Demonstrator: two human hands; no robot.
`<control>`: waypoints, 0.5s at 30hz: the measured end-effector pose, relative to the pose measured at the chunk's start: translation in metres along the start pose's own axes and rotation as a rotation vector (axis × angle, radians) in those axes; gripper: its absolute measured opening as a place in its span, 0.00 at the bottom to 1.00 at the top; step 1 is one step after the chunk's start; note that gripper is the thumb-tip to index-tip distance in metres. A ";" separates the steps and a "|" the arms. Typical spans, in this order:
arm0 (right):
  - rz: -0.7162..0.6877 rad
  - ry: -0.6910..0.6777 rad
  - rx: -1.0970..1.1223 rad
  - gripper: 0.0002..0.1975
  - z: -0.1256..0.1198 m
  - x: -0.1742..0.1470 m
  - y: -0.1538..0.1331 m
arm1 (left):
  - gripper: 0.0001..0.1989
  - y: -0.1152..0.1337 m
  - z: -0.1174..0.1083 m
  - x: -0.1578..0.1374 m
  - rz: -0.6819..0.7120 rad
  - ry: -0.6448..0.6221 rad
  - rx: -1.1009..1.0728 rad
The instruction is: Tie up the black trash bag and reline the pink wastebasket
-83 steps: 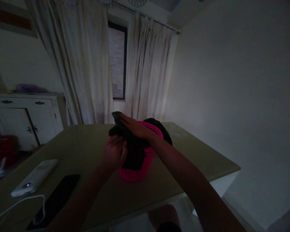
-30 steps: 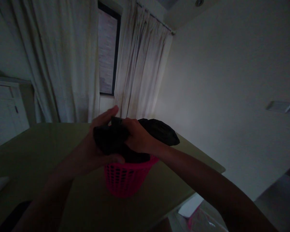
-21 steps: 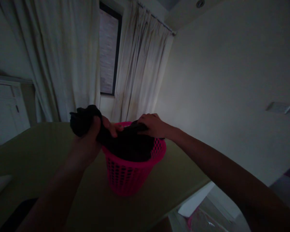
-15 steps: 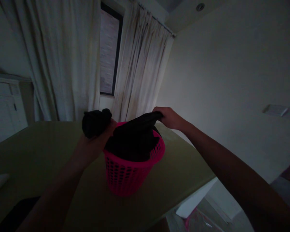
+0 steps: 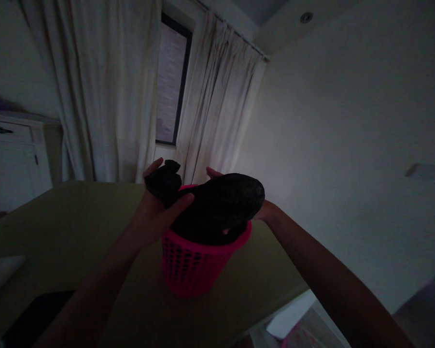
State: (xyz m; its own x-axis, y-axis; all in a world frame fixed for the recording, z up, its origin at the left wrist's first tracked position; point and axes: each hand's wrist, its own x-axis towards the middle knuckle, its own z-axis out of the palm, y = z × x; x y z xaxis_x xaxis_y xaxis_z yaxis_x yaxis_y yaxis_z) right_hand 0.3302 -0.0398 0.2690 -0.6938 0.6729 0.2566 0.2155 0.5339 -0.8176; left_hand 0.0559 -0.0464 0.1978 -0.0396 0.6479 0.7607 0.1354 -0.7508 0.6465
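Over the pink basket: both my hands are up in dim light, busy with dark clothing.
Left hand: my left hand [image 5: 155,210] cups a small bunched black cloth [image 5: 163,181], thumb and fingers curled round it, just above the basket's near-left rim.
Right hand: my right hand [image 5: 260,211] is mostly hidden behind a larger black garment [image 5: 220,203]; it seems to be gripping it, held above the basket.
Basket: the pink perforated basket [image 5: 191,266] stands upright on the olive bench [image 5: 76,227], dark clothes heaped inside.
Backdrop: pale curtains [image 5: 112,87] hang by a window [image 5: 170,82].
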 end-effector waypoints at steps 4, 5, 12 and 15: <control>-0.077 0.297 0.168 0.26 0.046 0.041 -0.003 | 0.12 -0.002 0.004 -0.001 -0.010 0.020 -0.083; -0.046 0.401 0.239 0.22 0.053 0.051 -0.001 | 0.12 -0.002 0.003 0.000 -0.034 0.038 -0.139; 0.252 0.418 0.348 0.09 0.073 0.087 0.007 | 0.38 0.005 -0.002 -0.017 -0.138 -0.062 -0.259; 0.183 0.321 0.339 0.07 0.075 0.088 0.003 | 0.41 0.001 -0.005 -0.024 -0.115 -0.128 -0.277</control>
State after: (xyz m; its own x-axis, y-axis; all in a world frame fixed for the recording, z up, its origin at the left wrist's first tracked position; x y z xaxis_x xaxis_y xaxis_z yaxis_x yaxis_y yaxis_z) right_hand 0.2182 -0.0176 0.2507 -0.4070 0.8923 0.1951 0.0418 0.2316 -0.9719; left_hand 0.0526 -0.0635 0.1807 0.0886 0.7281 0.6797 -0.1383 -0.6667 0.7323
